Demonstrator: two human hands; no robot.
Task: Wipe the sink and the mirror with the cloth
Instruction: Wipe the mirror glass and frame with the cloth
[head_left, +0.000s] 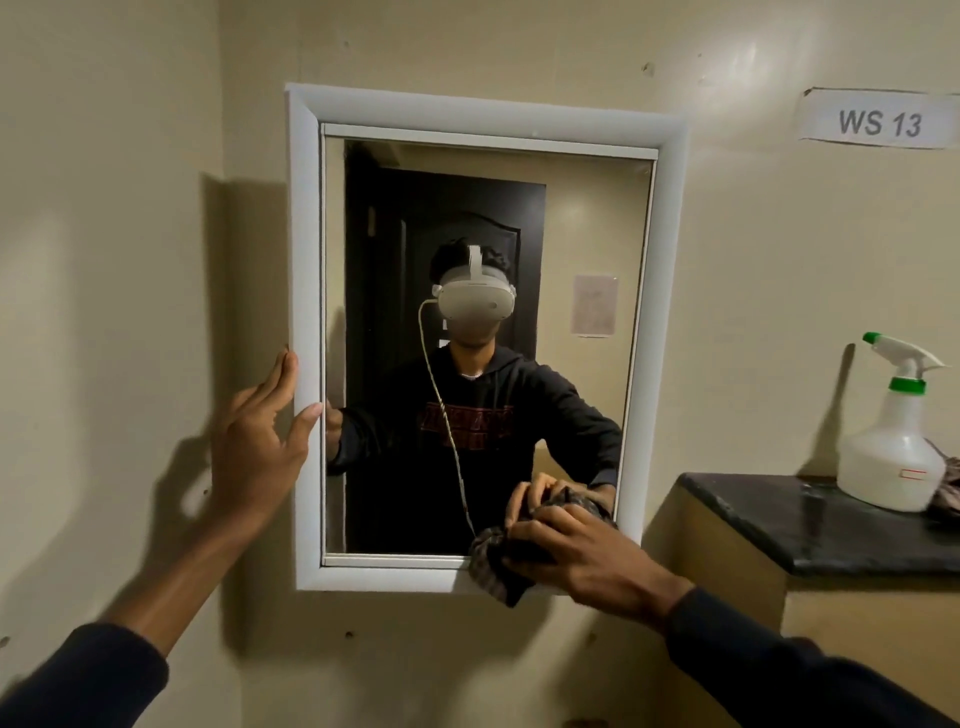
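Note:
A white-framed mirror (306, 270) hangs on the beige wall straight ahead. My left hand (260, 441) grips the frame's left edge, thumb on the front and fingers along the side. My right hand (571, 545) presses a dark checked cloth (491, 564) against the glass at the mirror's lower right corner, and the cloth hangs down over the bottom frame. The glass reflects a person in a dark hoodie and a dark door behind. The sink is out of view.
A white spray bottle (888, 457) with a green collar stands on a black stone countertop (810, 525) at the right, with another crumpled cloth (948, 486) behind it. A paper label reading "WS 13" (878, 122) is stuck high on the wall.

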